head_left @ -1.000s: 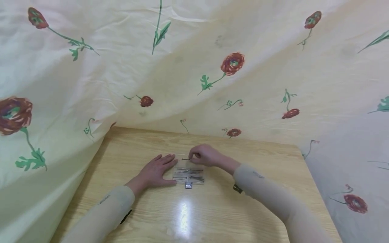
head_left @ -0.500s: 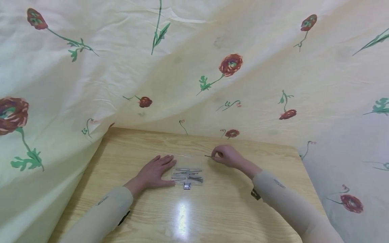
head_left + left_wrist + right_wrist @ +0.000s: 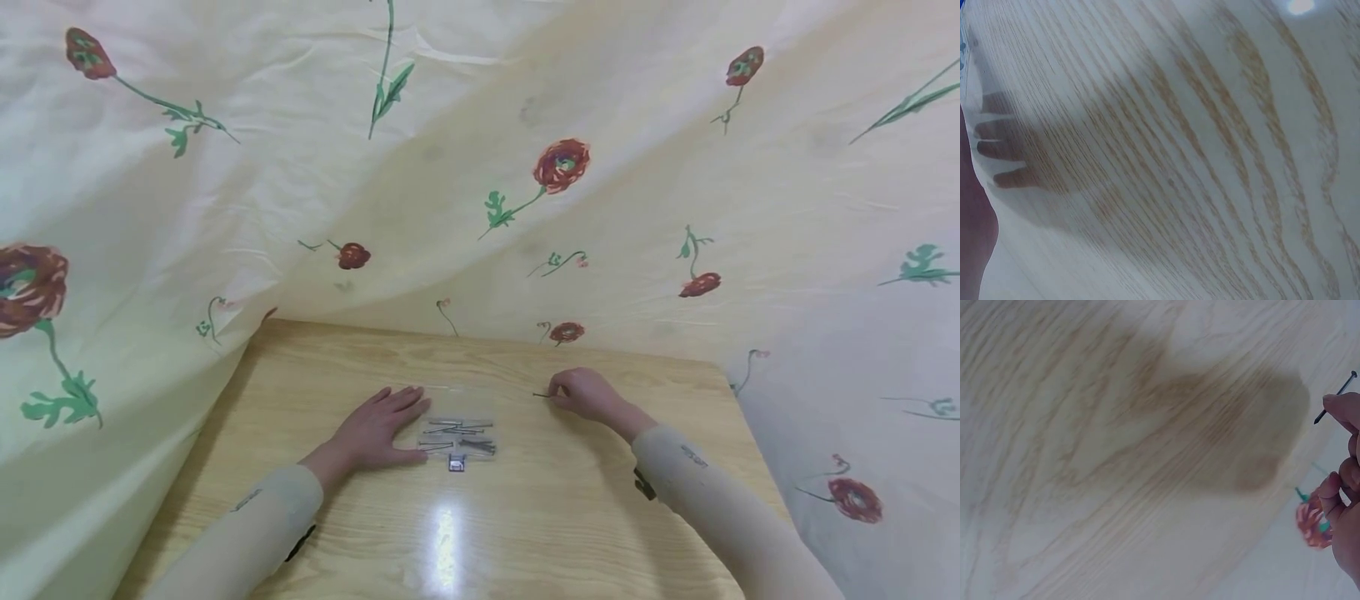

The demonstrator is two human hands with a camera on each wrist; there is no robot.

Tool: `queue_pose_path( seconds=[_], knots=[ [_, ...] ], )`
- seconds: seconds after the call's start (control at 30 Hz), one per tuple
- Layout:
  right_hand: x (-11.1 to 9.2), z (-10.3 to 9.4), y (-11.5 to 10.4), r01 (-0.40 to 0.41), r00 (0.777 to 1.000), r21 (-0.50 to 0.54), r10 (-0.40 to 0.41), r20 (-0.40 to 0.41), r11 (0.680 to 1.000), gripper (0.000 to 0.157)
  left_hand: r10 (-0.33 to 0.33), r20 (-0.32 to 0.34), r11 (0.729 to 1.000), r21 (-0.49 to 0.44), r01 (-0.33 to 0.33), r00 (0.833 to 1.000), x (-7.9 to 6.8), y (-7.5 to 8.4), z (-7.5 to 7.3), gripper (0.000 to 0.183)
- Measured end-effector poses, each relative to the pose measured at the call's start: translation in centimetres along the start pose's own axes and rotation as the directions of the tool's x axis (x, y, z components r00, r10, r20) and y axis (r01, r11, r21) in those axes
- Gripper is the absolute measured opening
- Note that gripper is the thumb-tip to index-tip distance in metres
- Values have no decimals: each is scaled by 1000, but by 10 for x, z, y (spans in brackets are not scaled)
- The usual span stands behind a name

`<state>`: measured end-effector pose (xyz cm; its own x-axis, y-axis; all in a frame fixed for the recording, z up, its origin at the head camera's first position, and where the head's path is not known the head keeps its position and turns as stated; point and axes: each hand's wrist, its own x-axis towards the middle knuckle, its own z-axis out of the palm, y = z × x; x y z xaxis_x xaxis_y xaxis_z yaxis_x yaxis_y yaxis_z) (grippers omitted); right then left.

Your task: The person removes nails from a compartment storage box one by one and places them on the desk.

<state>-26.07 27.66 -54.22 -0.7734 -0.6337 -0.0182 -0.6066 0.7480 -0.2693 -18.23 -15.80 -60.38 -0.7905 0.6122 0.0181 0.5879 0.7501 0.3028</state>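
My right hand (image 3: 588, 395) pinches a nail (image 3: 540, 394) between thumb and finger, right of the box. The right wrist view shows the dark nail (image 3: 1347, 382) with its flat head and pointed tip sticking out either side of the fingertips. A small clear plastic box (image 3: 472, 402) lies on the table, its transparent lid folded back. Several loose nails (image 3: 457, 429) lie in its near compartments. My left hand (image 3: 378, 433) lies spread on the box's left side, fingers straight, thumb by its near corner. Only an edge of this hand shows in the left wrist view.
The box's small latch (image 3: 457, 463) points toward me. The wood-grain table (image 3: 540, 517) carries a bright light reflection in front of the box. A flowered cloth (image 3: 420, 192) hangs along the back and both sides.
My right hand has carried the nail to the right, from over the box's lid to the table beyond its right side. The left hand has stayed in place at the box.
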Motion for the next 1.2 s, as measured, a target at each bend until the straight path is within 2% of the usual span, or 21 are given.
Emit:
queue_pose_path(
  seconds=[0.23, 0.5, 0.87, 1.2],
  knots=[
    [-6, 6, 12, -31, 999, 19, 31, -21, 999, 5, 2, -4, 1000, -21, -2, 1000, -1, 2, 0, 98],
    [-5, 11, 24, -79, 997, 45, 79, -3, 996, 8, 13, -14, 1000, 0, -13, 1000, 0, 0, 1, 98],
    [-3, 9, 29, -129, 991, 54, 127, 42, 990, 7, 21, -17, 1000, -7, -22, 1000, -1, 2, -3, 98],
    [-1, 9, 32, -93, 995, 47, 91, 51, 995, 6, 23, -26, 1000, -19, -24, 999, 2, 2, -1, 98]
  ],
)
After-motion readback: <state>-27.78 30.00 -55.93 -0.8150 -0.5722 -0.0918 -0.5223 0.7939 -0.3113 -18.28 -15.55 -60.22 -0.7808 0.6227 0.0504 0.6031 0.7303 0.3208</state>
